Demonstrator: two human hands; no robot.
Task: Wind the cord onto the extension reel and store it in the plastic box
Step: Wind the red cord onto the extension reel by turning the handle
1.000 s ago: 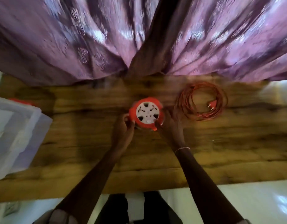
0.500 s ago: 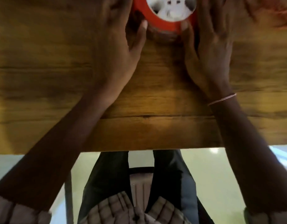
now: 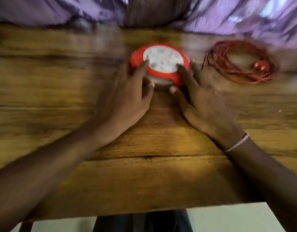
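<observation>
On wooden table point(image 3: 44, 101), both hands' grip, left hand point(image 3: 126, 99), right hand point(image 3: 206, 104), clasping extension reel point(image 3: 161, 62), cord point(image 3: 236, 64) coiled beside

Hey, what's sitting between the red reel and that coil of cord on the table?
In the head view, only the right hand's fingers lie between the reel and the coiled cord; otherwise it is bare table.

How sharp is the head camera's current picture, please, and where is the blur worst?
Head view: motion blur smears everything; the reel has an unreadable white face, the left hand and right hand have soft edges, the cord coil streaks, and the table grain drags sideways.
</observation>
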